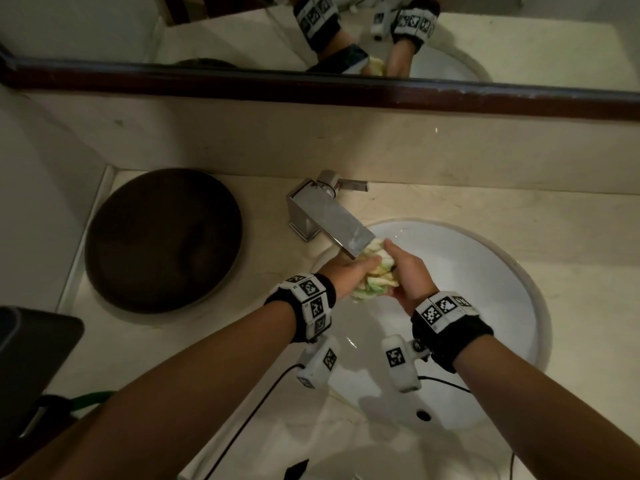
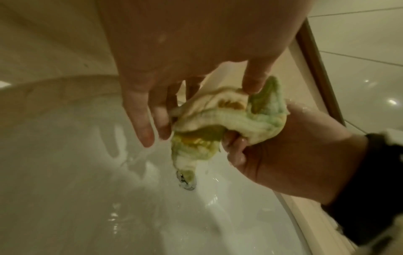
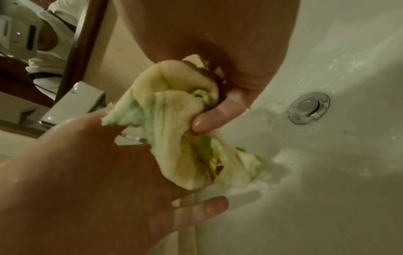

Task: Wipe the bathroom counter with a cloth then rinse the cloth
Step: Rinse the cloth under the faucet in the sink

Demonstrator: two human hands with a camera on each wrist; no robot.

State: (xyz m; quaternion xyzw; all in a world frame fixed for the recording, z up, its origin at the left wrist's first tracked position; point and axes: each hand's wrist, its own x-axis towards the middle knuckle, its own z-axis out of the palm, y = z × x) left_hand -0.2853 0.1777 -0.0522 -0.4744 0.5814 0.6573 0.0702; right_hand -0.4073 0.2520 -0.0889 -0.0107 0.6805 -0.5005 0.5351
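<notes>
A bunched, wet cloth (image 1: 372, 277), cream with green and yellow patches, hangs over the white sink (image 1: 491, 271) just under the spout of the chrome faucet (image 1: 329, 216). My left hand (image 1: 349, 271) holds its left side, thumb on top and fairly straight fingers beneath (image 2: 196, 103). My right hand (image 1: 405, 268) grips the right side with curled fingers and thumb (image 3: 218, 112). In the left wrist view a tail of the cloth (image 2: 229, 117) dangles above the drain (image 2: 186, 181). The right wrist view shows the cloth (image 3: 170, 124) between both hands, left hand (image 3: 109, 172) below.
A dark round lid (image 1: 162, 240) covers the counter's left part. A mirror with a dark wooden frame (image 1: 311, 84) runs along the back wall. The beige counter (image 1: 467, 202) surrounds the basin. A dark object (image 1: 34, 358) sits at the left edge. Cables trail from both wrist cameras.
</notes>
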